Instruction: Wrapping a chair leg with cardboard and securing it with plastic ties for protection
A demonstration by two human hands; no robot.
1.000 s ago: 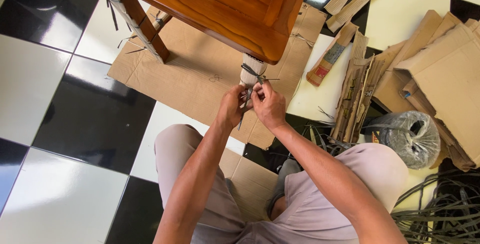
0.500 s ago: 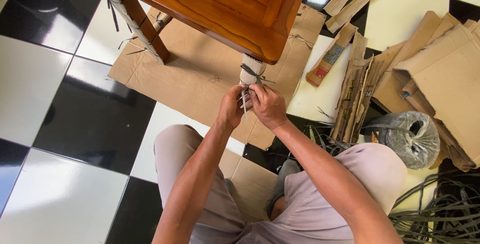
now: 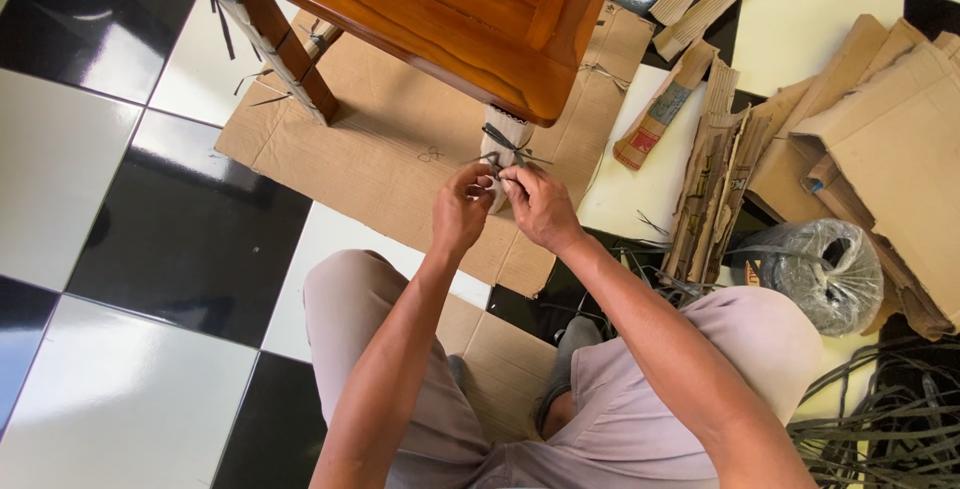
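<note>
A brown wooden table (image 3: pixel 450 9) stands on a flat cardboard sheet (image 3: pixel 400 149). Its near leg (image 3: pixel 503 134) is wrapped in pale corrugated paper and tied with a dark plastic strap (image 3: pixel 508 144). My left hand (image 3: pixel 462 206) and my right hand (image 3: pixel 538 207) meet at the bottom of that leg, both pinching a thin dark strap (image 3: pixel 490 161) between the fingertips. My fingers hide how the strap runs around the leg. A second wrapped leg (image 3: pixel 265 34) stands at the back left.
Folded cardboard pieces (image 3: pixel 880 139) and corrugated strips (image 3: pixel 715 179) lie to the right. A roll wrapped in clear plastic (image 3: pixel 815 274) sits beside my right knee. Loose dark straps (image 3: pixel 880 419) pile at the lower right. The floor is black and white tile (image 3: pixel 120 249).
Both hands have moved slightly up and closer to the leg. The strap end that hung down between them is now pulled up short, stretched sideways at my fingertips.
</note>
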